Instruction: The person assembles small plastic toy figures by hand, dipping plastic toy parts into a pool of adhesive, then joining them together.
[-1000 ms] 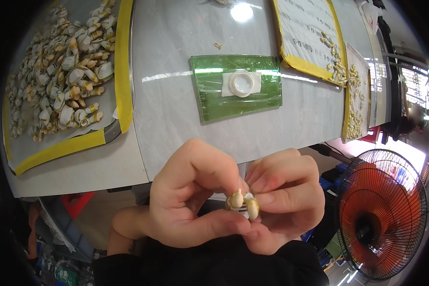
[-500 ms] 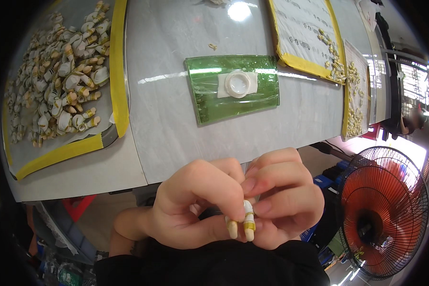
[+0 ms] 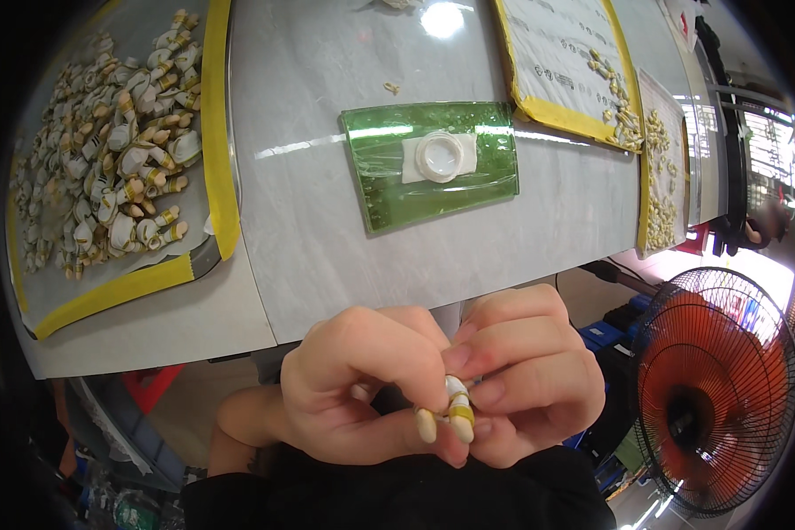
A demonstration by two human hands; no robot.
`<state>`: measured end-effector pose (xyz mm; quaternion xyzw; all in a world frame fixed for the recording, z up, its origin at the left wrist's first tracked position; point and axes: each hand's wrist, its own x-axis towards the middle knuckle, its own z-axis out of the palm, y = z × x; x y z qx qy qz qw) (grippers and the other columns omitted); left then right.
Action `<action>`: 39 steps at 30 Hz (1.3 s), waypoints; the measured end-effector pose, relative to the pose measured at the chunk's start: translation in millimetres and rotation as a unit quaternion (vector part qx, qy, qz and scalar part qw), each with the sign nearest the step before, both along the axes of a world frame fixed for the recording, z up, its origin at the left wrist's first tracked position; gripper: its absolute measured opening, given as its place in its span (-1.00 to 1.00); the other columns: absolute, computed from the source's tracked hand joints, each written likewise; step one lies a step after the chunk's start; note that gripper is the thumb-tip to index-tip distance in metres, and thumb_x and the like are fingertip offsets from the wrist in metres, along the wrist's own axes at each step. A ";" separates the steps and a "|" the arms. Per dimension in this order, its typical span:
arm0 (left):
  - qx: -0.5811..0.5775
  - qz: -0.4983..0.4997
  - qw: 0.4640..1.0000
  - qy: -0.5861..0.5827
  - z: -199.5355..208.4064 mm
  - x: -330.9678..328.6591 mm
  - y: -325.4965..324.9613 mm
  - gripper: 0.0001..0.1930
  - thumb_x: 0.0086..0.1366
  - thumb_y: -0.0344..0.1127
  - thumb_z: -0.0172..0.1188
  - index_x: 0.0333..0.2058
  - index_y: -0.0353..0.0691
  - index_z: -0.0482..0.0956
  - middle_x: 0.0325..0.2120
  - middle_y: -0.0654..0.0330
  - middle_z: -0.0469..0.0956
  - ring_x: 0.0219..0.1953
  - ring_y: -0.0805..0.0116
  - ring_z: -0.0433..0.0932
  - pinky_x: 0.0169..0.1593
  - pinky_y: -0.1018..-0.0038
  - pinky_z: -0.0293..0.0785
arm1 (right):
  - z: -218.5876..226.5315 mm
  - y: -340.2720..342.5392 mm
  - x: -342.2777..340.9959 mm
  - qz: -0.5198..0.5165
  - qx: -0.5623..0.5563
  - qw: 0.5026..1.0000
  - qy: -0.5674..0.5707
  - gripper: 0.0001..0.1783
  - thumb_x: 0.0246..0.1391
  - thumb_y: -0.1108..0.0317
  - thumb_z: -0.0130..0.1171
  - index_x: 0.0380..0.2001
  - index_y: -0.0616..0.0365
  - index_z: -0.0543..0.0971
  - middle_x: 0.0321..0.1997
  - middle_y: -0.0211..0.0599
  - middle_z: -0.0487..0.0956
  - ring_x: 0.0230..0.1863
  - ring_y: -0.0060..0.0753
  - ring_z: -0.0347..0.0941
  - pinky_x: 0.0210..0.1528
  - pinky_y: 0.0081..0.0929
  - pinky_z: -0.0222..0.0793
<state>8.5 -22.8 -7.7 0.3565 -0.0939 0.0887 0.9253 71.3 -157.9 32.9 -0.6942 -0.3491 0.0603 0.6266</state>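
Close to my body, past the near edge of the table, a small white figurine piece (image 3: 458, 402) with gold bands and beige, rounded ends is held between both hands. My left hand (image 3: 362, 384) is closed, its thumb and forefinger pinching the piece from the left. From the right, the fingertips of my right hand (image 3: 539, 375) are curled against the same piece. Much of it is hidden behind the fingers; two beige ends stick out below them.
A tray edged with yellow tape (image 3: 115, 291) at the left holds a heap of similar pieces (image 3: 119, 159). On the table lies a green slab (image 3: 389, 194) bearing a round white dish (image 3: 443, 157). Yellow-edged trays (image 3: 539, 115) with small parts stand far right; a fan (image 3: 715, 389) is near right.
The piece has turned a little in my fingers, and its beige ends now sit slightly farther apart. My right hand has shifted slightly down. Both hands keep their grip.
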 end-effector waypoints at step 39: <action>-0.021 -0.025 0.999 0.044 6.5 5.5 4.9 -0.61 -0.09 -0.51 0.42 -0.30 -0.37 0.41 -0.48 0.12 0.56 -0.39 0.52 0.56 -0.35 0.66 0.46 | 6.5 -1.3 -3.0 -0.026 -0.032 0.999 -0.010 -0.69 -0.42 0.57 0.39 -0.45 0.21 0.58 -0.34 -0.20 0.58 -0.40 -0.26 0.49 -0.35 -0.49 0.41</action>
